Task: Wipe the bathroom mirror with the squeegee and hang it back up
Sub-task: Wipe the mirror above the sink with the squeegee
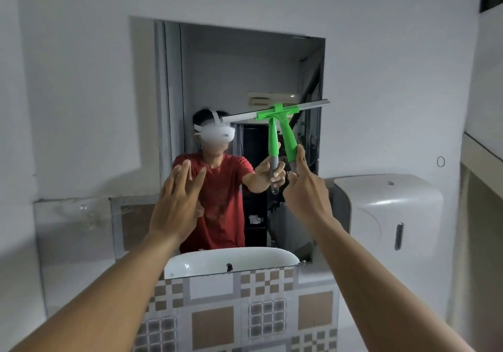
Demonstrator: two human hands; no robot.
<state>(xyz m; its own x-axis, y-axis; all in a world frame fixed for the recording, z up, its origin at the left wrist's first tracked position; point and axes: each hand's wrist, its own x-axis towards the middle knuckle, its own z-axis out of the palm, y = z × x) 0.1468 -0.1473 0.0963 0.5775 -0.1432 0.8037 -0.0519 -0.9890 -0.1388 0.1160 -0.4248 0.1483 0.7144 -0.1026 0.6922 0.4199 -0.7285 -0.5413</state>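
Observation:
A rectangular mirror (239, 65) hangs on the white wall above a sink. My right hand (306, 191) grips the grey end of a green squeegee (288, 136), index finger stretched up along the handle. Its metal blade (313, 105) lies against the glass at the mirror's right side, tilted slightly up to the right, at about mid-height. My left hand (177, 202) is raised in front of the mirror's lower left with fingers spread, holding nothing. The reflection shows a person in a red shirt with a headset.
A white paper dispenser (392, 212) is fixed to the wall right of the mirror. A small hook ring (440, 162) sits on the wall further right. Patterned tiles (239, 311) run below the mirror, and a ledge (481, 155) juts out at the far right.

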